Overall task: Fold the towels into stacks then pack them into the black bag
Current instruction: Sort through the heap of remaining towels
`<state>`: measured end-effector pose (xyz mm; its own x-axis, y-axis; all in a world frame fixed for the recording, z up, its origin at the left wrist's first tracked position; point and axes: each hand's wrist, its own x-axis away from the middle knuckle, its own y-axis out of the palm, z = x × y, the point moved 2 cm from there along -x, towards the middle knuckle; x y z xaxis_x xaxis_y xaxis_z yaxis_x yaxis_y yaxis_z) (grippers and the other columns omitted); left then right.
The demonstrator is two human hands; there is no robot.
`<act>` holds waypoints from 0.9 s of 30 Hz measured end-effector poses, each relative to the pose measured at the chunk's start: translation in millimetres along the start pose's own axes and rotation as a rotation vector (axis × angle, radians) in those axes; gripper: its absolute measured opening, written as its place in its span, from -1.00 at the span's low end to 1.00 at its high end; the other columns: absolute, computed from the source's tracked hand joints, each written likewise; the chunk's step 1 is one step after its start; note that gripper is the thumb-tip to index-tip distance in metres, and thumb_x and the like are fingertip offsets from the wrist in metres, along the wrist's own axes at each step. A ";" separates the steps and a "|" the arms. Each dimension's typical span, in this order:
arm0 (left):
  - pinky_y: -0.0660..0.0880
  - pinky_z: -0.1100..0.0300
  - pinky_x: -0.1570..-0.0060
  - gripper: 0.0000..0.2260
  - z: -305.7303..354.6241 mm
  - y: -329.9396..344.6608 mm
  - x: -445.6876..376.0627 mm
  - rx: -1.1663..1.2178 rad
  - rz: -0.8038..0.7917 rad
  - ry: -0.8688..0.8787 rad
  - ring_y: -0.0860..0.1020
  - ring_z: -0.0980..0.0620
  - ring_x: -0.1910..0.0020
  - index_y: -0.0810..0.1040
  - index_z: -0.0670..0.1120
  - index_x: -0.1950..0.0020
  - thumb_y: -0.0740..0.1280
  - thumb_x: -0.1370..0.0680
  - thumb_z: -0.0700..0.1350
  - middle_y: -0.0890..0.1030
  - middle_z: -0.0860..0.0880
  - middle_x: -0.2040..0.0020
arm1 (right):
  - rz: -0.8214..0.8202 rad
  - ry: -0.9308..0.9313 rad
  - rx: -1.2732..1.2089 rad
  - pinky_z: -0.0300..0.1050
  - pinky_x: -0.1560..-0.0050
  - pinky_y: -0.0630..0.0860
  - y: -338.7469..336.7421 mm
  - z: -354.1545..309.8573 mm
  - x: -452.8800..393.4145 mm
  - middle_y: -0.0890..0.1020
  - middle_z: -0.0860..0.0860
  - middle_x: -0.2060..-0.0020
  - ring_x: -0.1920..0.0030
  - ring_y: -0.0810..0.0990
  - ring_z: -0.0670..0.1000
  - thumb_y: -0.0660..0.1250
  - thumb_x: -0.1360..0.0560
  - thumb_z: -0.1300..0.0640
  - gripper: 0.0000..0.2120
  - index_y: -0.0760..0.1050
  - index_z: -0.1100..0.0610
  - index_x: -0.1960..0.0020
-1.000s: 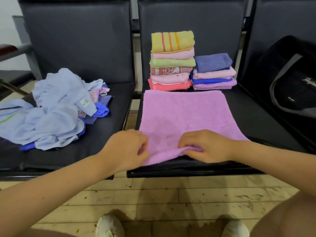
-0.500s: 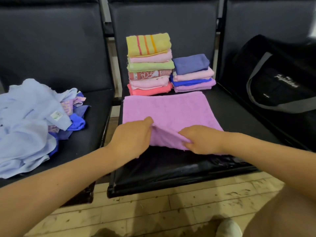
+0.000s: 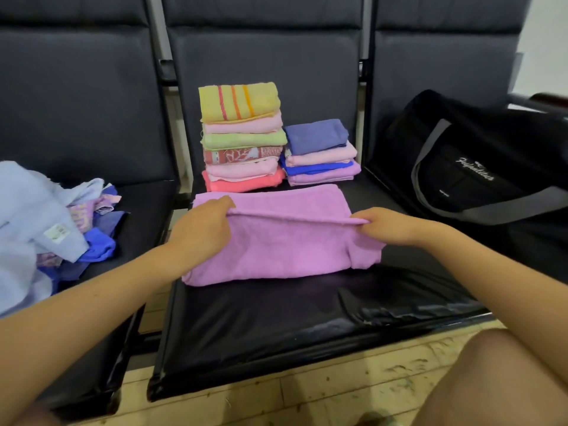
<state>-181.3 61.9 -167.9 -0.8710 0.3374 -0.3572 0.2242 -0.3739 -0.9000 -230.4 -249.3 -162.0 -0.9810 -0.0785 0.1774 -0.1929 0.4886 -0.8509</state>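
So my left hand point(image 3: 201, 233) and right hand point(image 3: 385, 226) are both pinching the raised edge of the purple towel point(image 3: 285, 250), one at each end, fold stretched tight between them. Towel's doubled over on the middle seat point(image 3: 276, 321). Right behind it, a tall stack point(image 3: 241, 138) next to a short stack point(image 3: 319, 153). Black bag point(image 3: 479, 167) sits on the right seat, unfolded towel pile point(image 3: 46, 222) on the left one

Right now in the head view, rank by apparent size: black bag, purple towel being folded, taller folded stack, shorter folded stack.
1. black bag, partly cut off at the frame edge
2. purple towel, though nearer the camera
3. taller stack
4. shorter stack
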 end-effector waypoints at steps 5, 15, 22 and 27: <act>0.29 0.07 0.33 -0.80 -19.7 -1.3 -1.3 0.022 0.000 -0.096 0.45 -0.15 0.30 0.40 -0.14 0.13 0.11 -0.64 -0.11 0.47 -0.06 0.31 | 0.165 -0.042 -0.406 -0.13 0.11 0.41 -8.0 17.8 7.6 0.55 0.09 0.23 0.19 0.48 -0.04 0.33 -0.54 0.12 -0.72 0.56 0.39 0.03; 0.34 0.12 0.25 -0.53 -11.9 -18.2 12.5 0.356 -0.029 -0.149 0.41 -0.02 0.31 0.46 -0.32 0.18 0.27 -0.56 0.12 0.52 -0.25 0.24 | 0.733 -0.140 -0.762 -0.40 0.17 0.50 -19.1 7.7 29.6 0.62 -0.14 0.13 0.14 0.59 -0.25 0.21 -0.62 0.10 -0.83 0.57 0.04 -0.06; 0.38 0.13 0.16 -0.57 -6.9 -25.3 29.2 0.527 -0.140 -0.144 0.46 0.01 0.23 0.49 -0.30 0.15 0.29 -0.56 0.10 0.55 -0.23 0.19 | 0.588 0.017 -0.539 -0.16 0.01 0.48 -4.0 3.3 29.9 0.63 0.06 0.08 0.07 0.55 0.01 0.20 -0.62 0.08 -0.77 0.58 0.17 -0.06; 0.43 0.04 0.04 -0.57 -7.4 -14.3 47.1 0.476 -0.377 -0.102 0.44 0.07 0.25 0.51 -0.25 0.18 0.33 -0.52 0.15 0.51 -0.12 0.27 | 0.236 0.118 -0.483 -0.26 0.27 0.43 11.5 7.2 40.2 0.62 -0.02 0.22 0.25 0.55 -0.09 0.24 -0.60 0.03 -0.74 0.55 0.09 0.20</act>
<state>-222.2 89.6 -173.7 -0.8948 0.4463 0.0105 -0.3068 -0.5977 -0.7407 -272.3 -253.2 -168.2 -0.9823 0.1657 0.0869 0.0903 0.8267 -0.5554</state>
